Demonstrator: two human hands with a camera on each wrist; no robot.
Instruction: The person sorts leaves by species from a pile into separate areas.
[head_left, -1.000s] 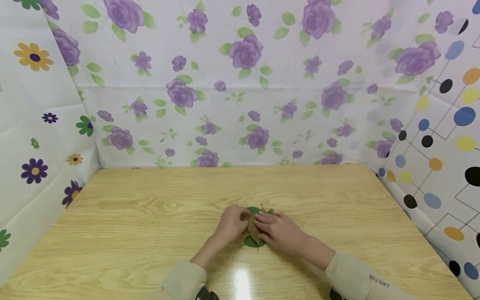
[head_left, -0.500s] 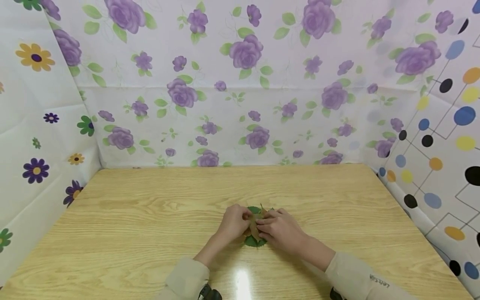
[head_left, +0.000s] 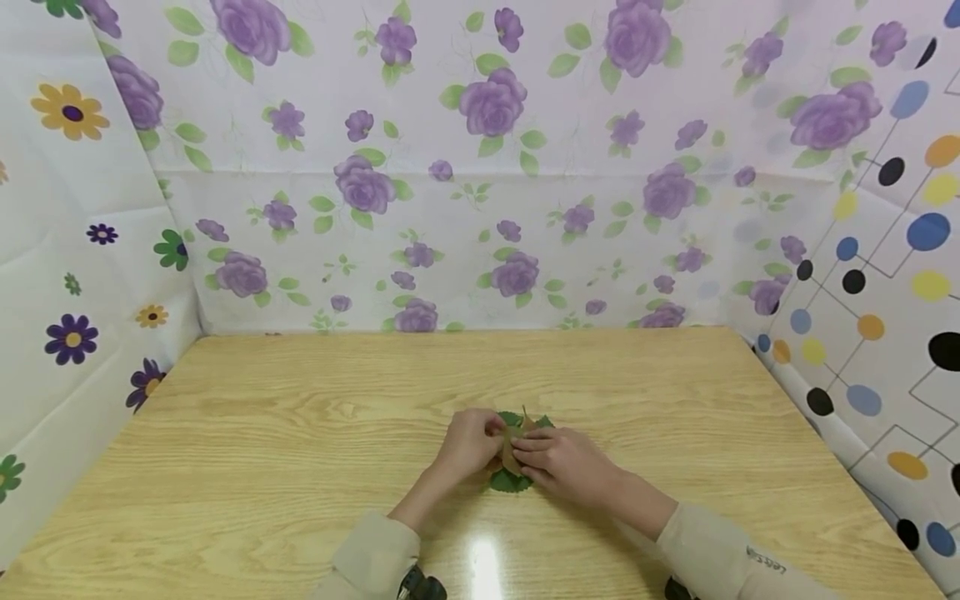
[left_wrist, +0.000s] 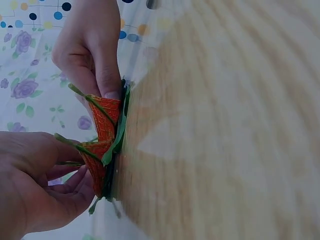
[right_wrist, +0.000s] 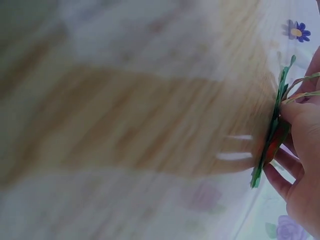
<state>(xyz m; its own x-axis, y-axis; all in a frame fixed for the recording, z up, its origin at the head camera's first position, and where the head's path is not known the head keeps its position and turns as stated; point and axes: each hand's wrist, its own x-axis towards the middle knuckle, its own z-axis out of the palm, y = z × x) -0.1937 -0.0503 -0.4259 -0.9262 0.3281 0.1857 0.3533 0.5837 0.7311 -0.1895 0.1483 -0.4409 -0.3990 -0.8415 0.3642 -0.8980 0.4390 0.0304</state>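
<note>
In the head view a small stack of artificial leaves lies at the table's front middle. Green leaves (head_left: pixel 510 482) form the bottom, with orange-brown leaves (head_left: pixel 511 457) on top. In the left wrist view the orange leaves (left_wrist: pixel 104 122) stand folded up from the flat green ones (left_wrist: pixel 121 127), their thin green stems sticking out. My left hand (head_left: pixel 468 442) pinches one orange leaf at its left side. From the right, my right hand (head_left: pixel 566 462) grips the orange leaf with its fingers close to the left fingertips. Some fingertips are hidden behind leaves.
The wood-grain table (head_left: pixel 300 433) spreads around the hands. A purple-flowered sheet (head_left: pixel 450 208) hangs at the back, a flower-print sheet (head_left: pixel 67 275) at left and a dotted sheet (head_left: pixel 885 350) at right. Dark wrist cameras sit below the sleeves.
Between the hands the orange-brown leaf has become narrower and more folded. The right fingers have shifted slightly along it, and the left hand has edged slightly right.
</note>
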